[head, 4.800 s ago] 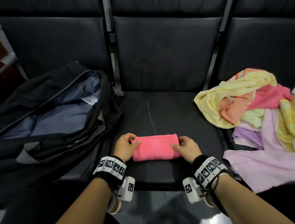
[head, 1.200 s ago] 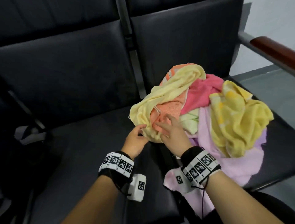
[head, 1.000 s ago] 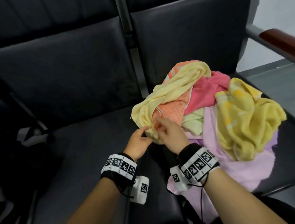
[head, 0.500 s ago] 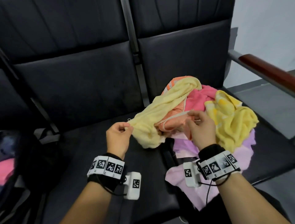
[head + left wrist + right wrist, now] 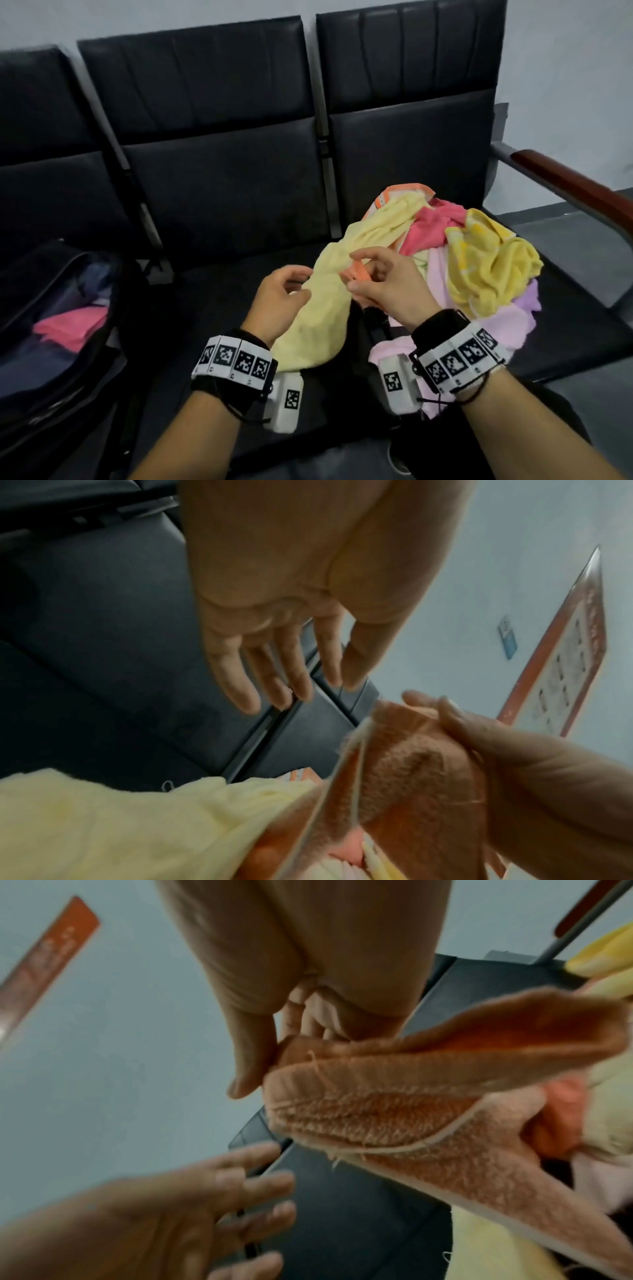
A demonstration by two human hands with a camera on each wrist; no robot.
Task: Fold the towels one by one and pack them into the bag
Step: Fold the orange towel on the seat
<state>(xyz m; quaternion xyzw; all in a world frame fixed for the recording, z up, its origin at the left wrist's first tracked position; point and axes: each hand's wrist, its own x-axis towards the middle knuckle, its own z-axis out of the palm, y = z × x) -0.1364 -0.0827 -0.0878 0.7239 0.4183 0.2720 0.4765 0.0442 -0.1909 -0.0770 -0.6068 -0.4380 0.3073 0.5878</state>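
Note:
My right hand pinches a corner of the orange towel, lifted a little out of the towel pile on the right seat. The right wrist view shows its thumb and fingers clamped on the orange towel. My left hand hovers just left of it, fingers straight and empty. A pale yellow towel drapes from the pile down between both hands. The black bag lies unzipped on the left seat with a folded pink towel inside.
The pile also holds a bright yellow towel, a pink one and lilac ones. A wooden armrest bounds the right seat. The black middle seat lies between bag and pile.
My left hand has let go of the pale yellow towel's edge and spread its fingers. My right hand has raised the orange corner. The view has swung left, bringing the bag in.

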